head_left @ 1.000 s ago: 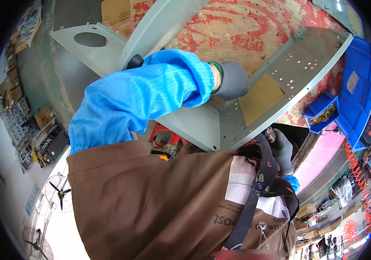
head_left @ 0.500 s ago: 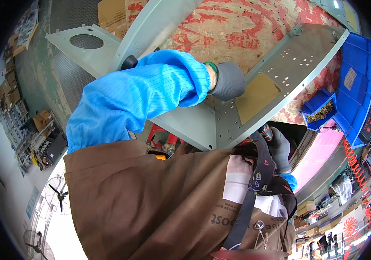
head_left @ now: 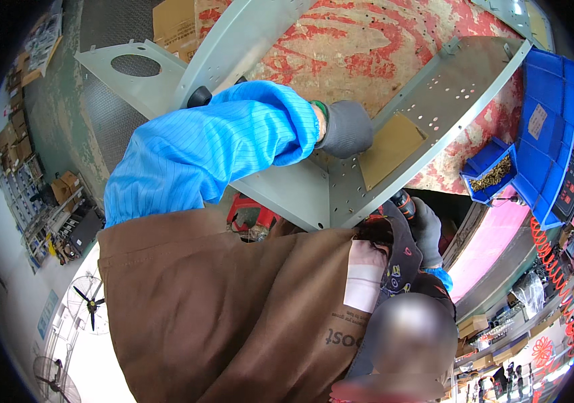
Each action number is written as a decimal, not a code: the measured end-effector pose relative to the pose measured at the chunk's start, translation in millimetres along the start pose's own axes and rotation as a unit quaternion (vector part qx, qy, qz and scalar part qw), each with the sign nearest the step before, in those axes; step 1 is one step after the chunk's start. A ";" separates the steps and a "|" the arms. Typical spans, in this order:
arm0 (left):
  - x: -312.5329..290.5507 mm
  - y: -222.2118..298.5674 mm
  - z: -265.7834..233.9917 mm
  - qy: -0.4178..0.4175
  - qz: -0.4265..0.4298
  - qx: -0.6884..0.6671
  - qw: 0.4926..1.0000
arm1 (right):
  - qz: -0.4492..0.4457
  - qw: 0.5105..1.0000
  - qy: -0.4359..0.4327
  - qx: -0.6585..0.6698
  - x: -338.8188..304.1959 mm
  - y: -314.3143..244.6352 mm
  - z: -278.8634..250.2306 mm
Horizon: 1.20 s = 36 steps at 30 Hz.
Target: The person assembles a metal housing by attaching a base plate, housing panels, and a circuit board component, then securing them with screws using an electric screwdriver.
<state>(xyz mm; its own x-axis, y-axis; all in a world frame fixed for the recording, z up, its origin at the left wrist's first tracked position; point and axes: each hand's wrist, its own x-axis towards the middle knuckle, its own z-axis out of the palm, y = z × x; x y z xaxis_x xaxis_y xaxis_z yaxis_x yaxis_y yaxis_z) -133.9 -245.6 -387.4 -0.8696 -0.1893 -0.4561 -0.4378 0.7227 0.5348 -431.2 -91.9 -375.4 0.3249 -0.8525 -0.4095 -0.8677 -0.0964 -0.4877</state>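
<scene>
My left hand [head_left: 346, 129], in a dark grey glove, is curled at the inner corner of a grey sheet-metal frame [head_left: 329, 195]. Its fingertips are hidden, so what they hold cannot be seen. Low at the frame's near right edge, my right hand [head_left: 425, 232], gloved too, is closed round a black power screwdriver [head_left: 404, 203] with an orange band. The tool's tip is out of sight. A tan rectangular sheet [head_left: 392, 149] lies on the frame's perforated right panel [head_left: 449, 101]. Another curved metal panel [head_left: 223, 57] rises beyond my left sleeve.
Worn red-painted board [head_left: 341, 57] lies under the frame. A small blue bin [head_left: 473, 190] of brassy screws [head_left: 492, 174] hangs at the right beside a larger blue tray [head_left: 547, 127]. A red coiled hose [head_left: 547, 250] runs nearby. A red stool [head_left: 250, 207] shows below the frame.
The frame and both hands sit slightly further left in the picture, and the frame's near corner is a little higher. My grip on the screwdriver looks the same.
</scene>
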 end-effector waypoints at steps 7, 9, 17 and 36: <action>0.2 0.1 -5.8 -0.024 -0.020 0.017 0.999 | -0.008 0.995 0.021 -0.092 2.6 1.5 2.0; -3.1 -5.5 -14.8 -0.018 -0.061 -0.048 0.997 | -0.002 0.996 0.032 -0.088 -2.0 2.1 0.3; -34.0 -26.6 -54.2 0.166 -0.169 -0.641 0.730 | 0.150 0.980 0.113 0.071 -35.4 -16.0 -52.8; -55.1 45.3 -85.0 0.259 0.005 -0.824 0.505 | 0.012 0.966 0.256 -0.047 -21.8 -91.3 -128.1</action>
<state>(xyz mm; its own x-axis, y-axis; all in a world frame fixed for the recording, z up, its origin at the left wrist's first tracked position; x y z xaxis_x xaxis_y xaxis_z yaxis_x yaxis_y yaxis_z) -125.3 -258.9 -277.5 -0.6303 -0.6471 -0.4289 0.3414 -0.7272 0.5955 -407.2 -130.4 -223.2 0.0966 -0.9950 0.0259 -0.9106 -0.0988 -0.4012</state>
